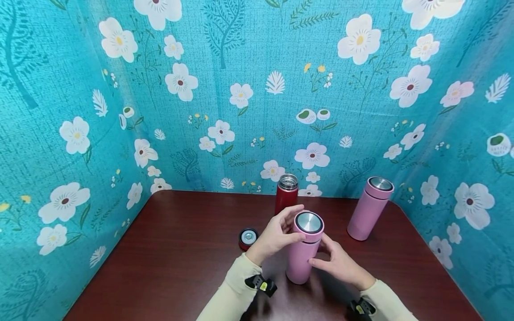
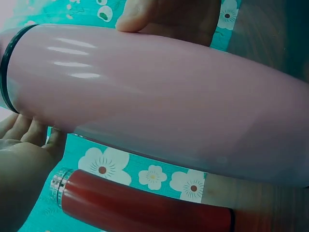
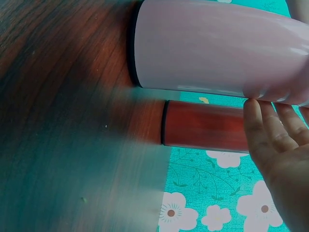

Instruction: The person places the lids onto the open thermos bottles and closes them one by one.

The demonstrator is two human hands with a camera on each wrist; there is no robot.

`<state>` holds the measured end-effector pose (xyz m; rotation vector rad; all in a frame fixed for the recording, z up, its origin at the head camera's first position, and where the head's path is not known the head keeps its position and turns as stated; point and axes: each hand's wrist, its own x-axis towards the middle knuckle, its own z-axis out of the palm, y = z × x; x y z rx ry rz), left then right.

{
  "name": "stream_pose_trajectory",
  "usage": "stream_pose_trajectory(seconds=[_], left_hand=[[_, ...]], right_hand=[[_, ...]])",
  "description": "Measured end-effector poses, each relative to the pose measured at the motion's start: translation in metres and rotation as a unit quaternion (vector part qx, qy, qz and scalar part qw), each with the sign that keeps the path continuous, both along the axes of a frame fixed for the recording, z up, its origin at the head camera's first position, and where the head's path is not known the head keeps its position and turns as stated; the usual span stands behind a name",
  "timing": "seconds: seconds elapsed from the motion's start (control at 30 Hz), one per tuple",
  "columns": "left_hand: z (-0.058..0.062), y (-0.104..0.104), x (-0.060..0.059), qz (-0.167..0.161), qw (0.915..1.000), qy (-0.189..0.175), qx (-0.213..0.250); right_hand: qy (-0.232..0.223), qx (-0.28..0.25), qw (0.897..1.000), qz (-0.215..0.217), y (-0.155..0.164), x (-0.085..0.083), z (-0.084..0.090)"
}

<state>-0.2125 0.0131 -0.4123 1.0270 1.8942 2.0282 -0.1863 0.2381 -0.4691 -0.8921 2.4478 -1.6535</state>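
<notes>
Between both hands a pink thermos flask [image 1: 299, 264] stands nearly upright, its base at the tabletop in the head view. Its cap, pink with a silver disc on top, is on the flask. My left hand [image 1: 277, 235] grips the cap from the left, thumb in front and fingers behind. Lower down, my right hand [image 1: 341, 264] holds the flask's body from the right, with its thumb on the near side; in the right wrist view its fingertips [image 3: 252, 107] touch the pink wall. Behind the flask, a red thermos flask [image 1: 286, 199] stands uncapped, its steel neck showing.
A red-rimmed lid [image 1: 248, 237] lies with its inside up, left of the left hand. A second capped pink flask [image 1: 368, 209] stands at the back right of the dark wooden table [image 1: 180, 254]. Flowered turquoise cloth [image 1: 241, 111] hangs behind and on both sides.
</notes>
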Motion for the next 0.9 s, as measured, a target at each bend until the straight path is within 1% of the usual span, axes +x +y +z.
stream_pose_trajectory(seconds=[0.03,0.13,0.27,0.4,0.5,0.67,0.8,0.9], left_hand=[[0.000,-0.001,0.000,-0.006,1.0000,-0.002,0.002],[0.012,-0.003,0.009,-0.013,0.9999,0.008,-0.001],[0.030,-0.004,0.022,0.011,0.9992,0.031,-0.022],[0.031,-0.003,0.023,0.033,0.9978,0.046,-0.033],[0.030,-0.003,0.023,0.031,0.9979,0.051,-0.027],[0.023,-0.003,0.019,0.007,0.9986,0.049,-0.019],[0.008,-0.002,0.009,-0.014,0.9990,0.041,-0.007],[-0.003,0.000,0.003,-0.020,0.9991,0.038,0.003]], right_hand=[[-0.001,-0.001,1.000,-0.001,0.000,0.000,0.000],[-0.003,0.002,1.000,-0.005,0.000,0.000,-0.001],[-0.005,0.008,1.000,-0.009,0.001,0.000,-0.002],[-0.009,0.011,1.000,-0.008,0.001,-0.001,-0.002],[-0.010,0.012,1.000,-0.007,0.001,-0.001,-0.002],[-0.016,0.013,1.000,-0.009,0.001,0.000,-0.003],[-0.023,0.011,1.000,-0.011,0.002,-0.001,-0.004],[-0.016,0.007,1.000,-0.008,0.002,-0.001,-0.004]])
